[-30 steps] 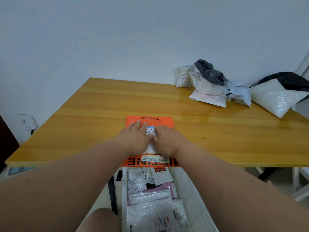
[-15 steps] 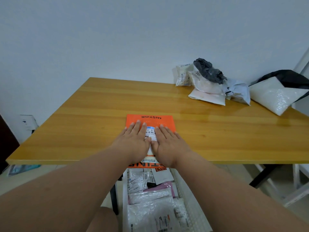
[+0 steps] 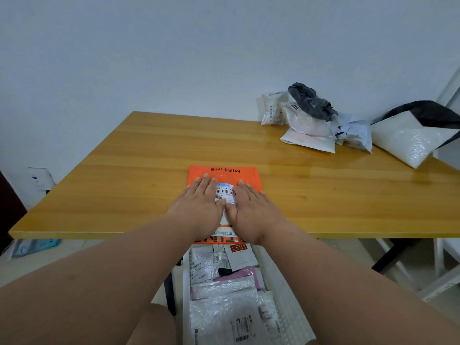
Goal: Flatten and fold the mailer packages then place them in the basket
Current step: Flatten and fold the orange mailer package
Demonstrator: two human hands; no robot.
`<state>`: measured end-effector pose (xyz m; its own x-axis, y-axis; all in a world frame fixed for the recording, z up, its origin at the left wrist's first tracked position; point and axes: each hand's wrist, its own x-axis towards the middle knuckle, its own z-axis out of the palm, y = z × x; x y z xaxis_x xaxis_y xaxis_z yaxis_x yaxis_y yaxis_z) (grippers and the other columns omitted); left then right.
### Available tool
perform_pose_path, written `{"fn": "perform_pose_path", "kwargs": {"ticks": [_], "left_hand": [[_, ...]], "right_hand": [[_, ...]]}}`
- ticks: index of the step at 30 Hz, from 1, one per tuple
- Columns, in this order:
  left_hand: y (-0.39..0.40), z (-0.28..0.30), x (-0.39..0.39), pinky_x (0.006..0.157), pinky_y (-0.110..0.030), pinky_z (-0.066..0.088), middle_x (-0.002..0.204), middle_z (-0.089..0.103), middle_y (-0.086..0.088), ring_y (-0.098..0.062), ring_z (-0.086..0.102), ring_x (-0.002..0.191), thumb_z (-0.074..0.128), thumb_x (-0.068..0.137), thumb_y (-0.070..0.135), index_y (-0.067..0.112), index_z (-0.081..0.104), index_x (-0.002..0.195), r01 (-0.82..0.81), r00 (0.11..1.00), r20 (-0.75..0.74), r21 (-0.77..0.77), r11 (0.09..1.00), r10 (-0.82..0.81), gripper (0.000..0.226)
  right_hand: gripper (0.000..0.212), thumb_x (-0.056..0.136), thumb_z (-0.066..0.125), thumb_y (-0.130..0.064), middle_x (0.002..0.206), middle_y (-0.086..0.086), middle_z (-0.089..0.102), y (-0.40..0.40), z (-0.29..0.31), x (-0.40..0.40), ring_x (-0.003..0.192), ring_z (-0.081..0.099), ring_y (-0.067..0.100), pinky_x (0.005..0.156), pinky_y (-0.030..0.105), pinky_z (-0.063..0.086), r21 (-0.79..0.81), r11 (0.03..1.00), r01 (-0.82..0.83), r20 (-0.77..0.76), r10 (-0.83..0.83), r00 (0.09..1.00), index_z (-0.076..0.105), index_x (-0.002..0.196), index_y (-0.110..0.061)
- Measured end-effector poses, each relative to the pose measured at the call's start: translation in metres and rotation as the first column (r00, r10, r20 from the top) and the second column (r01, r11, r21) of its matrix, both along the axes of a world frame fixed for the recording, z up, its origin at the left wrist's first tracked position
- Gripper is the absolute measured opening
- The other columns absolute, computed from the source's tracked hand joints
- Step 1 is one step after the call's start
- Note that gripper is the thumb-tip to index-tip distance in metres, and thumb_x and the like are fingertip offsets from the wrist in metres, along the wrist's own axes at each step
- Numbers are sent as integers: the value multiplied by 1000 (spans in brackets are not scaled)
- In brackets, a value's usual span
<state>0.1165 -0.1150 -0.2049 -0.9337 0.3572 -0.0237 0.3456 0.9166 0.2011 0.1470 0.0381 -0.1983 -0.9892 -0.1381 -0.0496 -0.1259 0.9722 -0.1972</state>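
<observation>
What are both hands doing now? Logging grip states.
Left hand: open, pressing flat on the orange mailer.
Right hand: open, pressing it too.

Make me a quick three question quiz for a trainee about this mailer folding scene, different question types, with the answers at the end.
1. True or false: both hands lie flat, fingers straight, on the orange mailer.
2. Multiple choice: the pile of unflattened mailers sits at the table's A) far right, B) far left, C) near left corner.
3. Fill in: the white basket below the table's near edge already holds several ____.

Key
1. True: the left hand and right hand press side by side on it, flanking its white shipping label.
2. A, on the wooden table.
3. mailers
</observation>
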Motion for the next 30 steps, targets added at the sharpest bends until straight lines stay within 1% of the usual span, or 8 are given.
{"fn": "perform_pose_path", "kwargs": {"ticks": [5,7,11,15,18,21,24,30], "left_hand": [[-1,4,14,111,-37,27,151,28,-4,-22,27,136,26,103,41,17,39,138,21,957,-288,-20,1000,-26,45],[-4,8,17,105,-37,33,141,35,-3,-22,35,124,26,103,41,17,45,131,56,954,-294,-37,998,-64,42],[-13,18,17,114,-37,26,154,26,-6,-25,30,137,26,103,48,15,30,149,130,981,-138,-70,989,-138,56],[-17,22,16,122,-37,8,165,-5,-3,-20,0,151,17,101,56,15,-3,157,171,984,68,-160,972,-162,72],[-15,17,18,123,-39,-1,163,-17,-2,-18,-14,150,8,100,57,16,-13,155,156,985,99,-201,967,-138,72],[-12,15,22,122,-38,-5,162,-20,-2,-17,-17,149,7,101,55,17,-15,154,124,990,91,-195,973,-108,69],[-10,14,24,121,-37,-7,162,-21,-2,-16,-19,149,8,101,54,17,-16,154,113,991,94,-176,978,-97,68],[-10,15,22,122,-37,-7,161,-22,-3,-17,-19,149,9,102,53,16,-16,154,113,988,125,-162,980,-93,68]], "right_hand": [[57,104,19,-46,165,6,5,-1,5,2,151,3,19,123,41,4,-11,1000,-5,8,5,1000,21,152,-15],[52,103,25,-45,159,9,22,-2,11,5,145,23,26,117,42,20,42,999,-10,-70,13,997,36,143,-14],[31,100,39,-36,120,7,48,-7,24,9,107,47,27,84,36,36,175,984,-43,-220,82,972,51,116,-13],[25,97,43,-31,114,6,54,-5,37,11,89,46,22,73,33,37,24,1000,-15,-122,18,992,50,116,-15],[39,99,41,-40,132,6,51,3,35,16,110,50,24,92,38,44,22,999,-50,8,50,999,46,131,-18],[58,104,23,-48,163,3,16,8,24,25,148,18,20,119,39,21,99,987,-126,98,117,988,20,154,-18],[60,104,11,-49,165,-4,-6,9,15,31,151,-4,12,123,40,4,133,984,-116,91,104,990,3,157,-22],[60,104,10,-49,165,-5,-6,8,11,28,151,-6,11,123,40,2,119,988,-95,95,84,992,3,157,-22]]}}
